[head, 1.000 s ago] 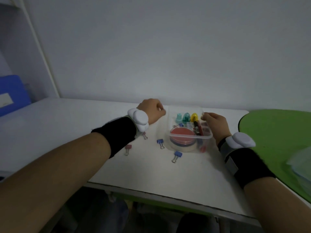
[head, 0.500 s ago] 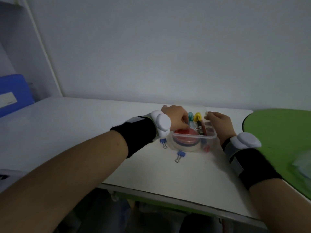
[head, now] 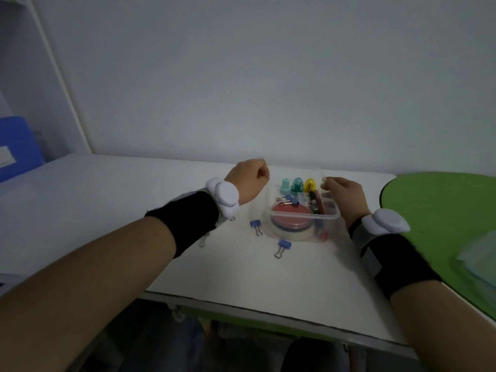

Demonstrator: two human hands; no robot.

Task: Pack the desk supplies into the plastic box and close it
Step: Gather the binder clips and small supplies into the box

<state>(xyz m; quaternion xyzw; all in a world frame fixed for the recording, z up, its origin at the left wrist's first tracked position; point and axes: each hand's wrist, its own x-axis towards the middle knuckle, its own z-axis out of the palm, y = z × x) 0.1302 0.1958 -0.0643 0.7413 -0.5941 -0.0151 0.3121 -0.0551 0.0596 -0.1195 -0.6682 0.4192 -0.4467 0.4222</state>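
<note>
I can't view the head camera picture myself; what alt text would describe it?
A clear plastic box on a white desk holds a red round tin, pens and two binder clips; the right hand rests at its far right corner, and the left hand, loosely closed, is beside it. Two blue binder clips lie loose on the desk.

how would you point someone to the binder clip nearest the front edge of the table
Find the clear plastic box on the white table, between the two hands. Just in front of its near wall lies a blue binder clip; of the loose clips, it lies closest to the camera.
</note>
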